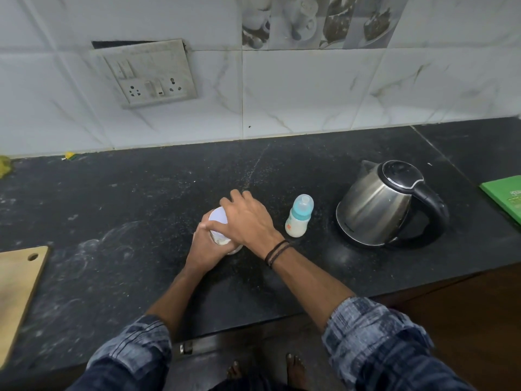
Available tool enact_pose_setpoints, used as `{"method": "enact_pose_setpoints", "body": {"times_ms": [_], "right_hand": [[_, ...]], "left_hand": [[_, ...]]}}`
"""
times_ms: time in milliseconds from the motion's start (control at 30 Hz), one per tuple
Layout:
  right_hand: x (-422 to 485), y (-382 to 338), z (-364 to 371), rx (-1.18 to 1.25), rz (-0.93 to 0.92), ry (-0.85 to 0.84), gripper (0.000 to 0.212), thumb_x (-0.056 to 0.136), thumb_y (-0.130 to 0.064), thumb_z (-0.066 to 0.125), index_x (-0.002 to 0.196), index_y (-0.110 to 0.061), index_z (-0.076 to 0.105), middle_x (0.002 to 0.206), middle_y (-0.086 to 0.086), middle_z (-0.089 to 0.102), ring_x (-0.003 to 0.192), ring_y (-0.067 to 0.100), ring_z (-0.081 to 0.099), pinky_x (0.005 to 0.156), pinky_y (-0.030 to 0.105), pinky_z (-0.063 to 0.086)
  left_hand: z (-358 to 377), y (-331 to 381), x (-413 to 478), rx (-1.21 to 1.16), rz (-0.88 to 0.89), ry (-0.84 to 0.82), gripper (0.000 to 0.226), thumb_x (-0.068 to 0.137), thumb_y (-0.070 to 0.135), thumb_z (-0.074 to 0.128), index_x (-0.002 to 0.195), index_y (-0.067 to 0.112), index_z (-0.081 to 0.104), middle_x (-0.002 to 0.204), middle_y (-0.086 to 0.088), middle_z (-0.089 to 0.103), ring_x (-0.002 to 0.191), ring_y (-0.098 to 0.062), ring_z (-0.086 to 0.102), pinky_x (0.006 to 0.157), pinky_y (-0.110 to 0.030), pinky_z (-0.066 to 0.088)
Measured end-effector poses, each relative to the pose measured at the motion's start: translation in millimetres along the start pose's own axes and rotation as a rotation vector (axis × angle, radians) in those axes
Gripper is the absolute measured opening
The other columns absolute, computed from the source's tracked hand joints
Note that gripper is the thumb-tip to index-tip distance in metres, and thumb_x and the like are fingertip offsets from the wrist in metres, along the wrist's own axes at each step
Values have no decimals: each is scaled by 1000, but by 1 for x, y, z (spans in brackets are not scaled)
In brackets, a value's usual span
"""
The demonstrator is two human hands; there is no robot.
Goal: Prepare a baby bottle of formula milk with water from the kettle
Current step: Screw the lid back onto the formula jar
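- A wooden cutting board (19, 289) lies at the far left edge of the bench (127, 210), well apart from the work and playing no part in it.
- The left hand (203, 246) is wrapped around the body of the formula jar (221, 238), fingers clenched on its side and steadying it upright on the bench.
- The right hand (248, 221) sits on top of the jar, palm down over the white lid (217, 215), fingers curled over its far rim. Whether the lid is being twisted on or off cannot be told.
- The jar's long axis is upright, so the lid lies directly beneath the right fingers; any turning happens around that axis while the left hand resists below.
- The baby bottle (298, 217) stands upright just to the right of the right wrist, teat and teal collar on, with pale milky liquid in it. The right hand is nearer.
- The kettle (392, 204) stands further right, lid closed, spout toward the wall and handle to the right.
- Since the bottle looks filled and capped, the task seems nearly done; closing the jar is probably the step in hand.
- A green book (504, 196) lies at the far right edge.
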State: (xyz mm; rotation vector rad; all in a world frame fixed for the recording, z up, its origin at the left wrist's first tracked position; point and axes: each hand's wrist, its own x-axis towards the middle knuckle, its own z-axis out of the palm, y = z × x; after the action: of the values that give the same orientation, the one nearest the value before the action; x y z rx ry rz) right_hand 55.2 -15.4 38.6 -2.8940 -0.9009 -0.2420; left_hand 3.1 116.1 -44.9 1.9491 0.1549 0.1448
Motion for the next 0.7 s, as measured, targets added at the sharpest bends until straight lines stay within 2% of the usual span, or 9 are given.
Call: {"method": "enact_pose_setpoints", "body": {"times_ms": [33,100,167,333,400,500,567,633,700], "right_hand": [[2,1,-1,1,-45,-12,80,92,-80,46,133,-14,65,126,11,59,108,30,56,86,43,50],[3,4,-1,39,-184,-57,67,97,-71,51,138,-19,63,129,7,56,110,27,52,89,43,48],[1,5,4,69,-250,-44,53,101,-58,55,133,-18,65,125,7,58,107,27,50,89,42,47],[-6,-9,26,55,-112,243,38,93,-46,65,103,-10,70,101,10,62,88,29,51,72,40,43],[-4,-18,29,67,-15,304,36,90,-46,68,94,-10,68,94,10,60,83,28,50,67,40,42],[2,-27,30,51,58,240,43,90,-55,65,101,-13,67,99,10,61,86,28,53,69,41,45],[6,-20,26,55,-9,178,56,89,-65,63,107,-13,67,105,10,60,90,28,52,71,40,43],[7,-4,22,88,-156,127,61,88,-69,65,109,-12,65,108,10,57,91,26,48,72,38,41],[7,8,20,104,-252,89,60,88,-66,67,111,-11,63,109,9,55,90,23,43,73,37,42]], "left_hand": [[0,0,0,6,-2,-1,88,54,52,91,129,51,44,121,25,64,114,6,62,89,-25,54],[0,-2,2,13,17,-3,87,57,49,89,132,37,47,125,13,63,116,-6,63,94,-42,57],[0,-5,3,14,57,-2,85,58,44,89,133,30,51,126,5,63,116,-17,64,94,-53,57],[1,-8,8,30,101,-10,73,63,33,97,127,29,62,120,5,70,109,-17,70,86,-52,60],[1,-7,9,51,103,-13,65,67,39,92,125,35,63,120,10,70,108,-11,70,86,-51,60],[0,-3,8,89,108,-20,56,68,48,86,120,43,64,120,20,65,106,-3,68,83,-44,61],[0,-3,9,75,118,-17,62,63,44,90,120,40,63,120,18,65,106,-4,68,79,-38,61],[-1,-9,11,33,85,-25,73,60,35,94,125,28,62,120,4,69,111,-20,68,86,-49,59],[-1,-13,12,30,60,-30,82,57,35,94,130,20,59,123,-2,68,114,-30,66,92,-60,54]]}}
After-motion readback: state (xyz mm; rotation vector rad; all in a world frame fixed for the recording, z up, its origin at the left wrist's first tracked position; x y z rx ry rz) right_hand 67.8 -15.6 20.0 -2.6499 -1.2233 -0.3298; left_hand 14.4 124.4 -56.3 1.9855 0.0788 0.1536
